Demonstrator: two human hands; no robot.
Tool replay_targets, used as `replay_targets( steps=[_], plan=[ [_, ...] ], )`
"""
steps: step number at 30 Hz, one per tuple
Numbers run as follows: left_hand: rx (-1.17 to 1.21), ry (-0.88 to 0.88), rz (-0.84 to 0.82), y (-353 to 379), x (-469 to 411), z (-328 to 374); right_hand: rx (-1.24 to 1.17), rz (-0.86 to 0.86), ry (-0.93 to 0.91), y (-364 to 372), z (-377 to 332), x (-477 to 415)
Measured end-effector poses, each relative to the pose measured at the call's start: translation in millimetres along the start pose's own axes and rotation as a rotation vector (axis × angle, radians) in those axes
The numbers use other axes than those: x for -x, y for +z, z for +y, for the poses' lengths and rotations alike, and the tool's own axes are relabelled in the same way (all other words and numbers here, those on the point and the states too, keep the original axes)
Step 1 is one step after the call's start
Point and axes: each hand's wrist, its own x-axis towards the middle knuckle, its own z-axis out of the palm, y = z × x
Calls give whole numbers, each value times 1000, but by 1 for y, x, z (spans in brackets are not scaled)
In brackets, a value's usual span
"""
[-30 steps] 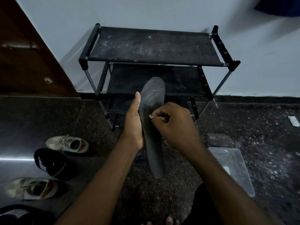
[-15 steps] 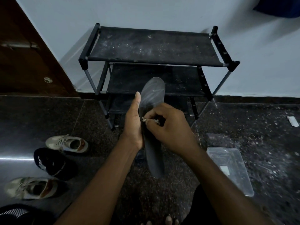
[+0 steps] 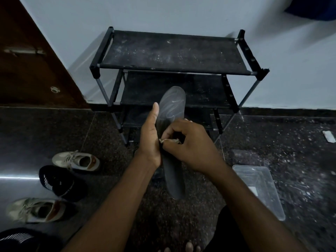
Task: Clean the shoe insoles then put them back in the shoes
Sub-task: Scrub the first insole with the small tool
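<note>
A long dark grey insole stands upright in front of me, its upper part wet and streaked. My left hand holds it along its left edge, thumb pointing up. My right hand pinches a small pale cloth and presses it on the insole's middle. On the floor at the left lie two beige sneakers and two black shoes.
A black three-shelf shoe rack stands against the white wall behind the insole. A clear plastic tub sits on the dark speckled floor at the right. A brown door is at the left. My toes show at the bottom.
My right hand with the cloth has slid left across the insole's middle, toward my left hand. The insole and left hand have stayed in place.
</note>
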Motion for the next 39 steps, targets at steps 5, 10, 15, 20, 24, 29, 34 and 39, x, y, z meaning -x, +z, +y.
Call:
replay_targets(
  steps=[5,10,15,20,24,29,34,39],
  plan=[
    [-4,14,-30,3,2,-1,-4,133,38,-1,3,-1],
    [35,0,2,0,1,1,-7,-7,15,0,-3,1],
    [43,-7,-31,4,2,1,-37,99,80,-1,1,-1],
    [48,-22,-72,8,6,-2,-18,200,44,4,0,-2],
    [75,-4,-41,6,6,1,5,107,32,4,-2,0],
    [95,-42,-61,12,8,-2,20,217,58,0,2,-2],
    [74,-43,-40,9,7,-1,12,119,26,1,-3,-1],
    [105,-47,-65,11,7,-1,23,184,58,0,1,-3]
  ],
)
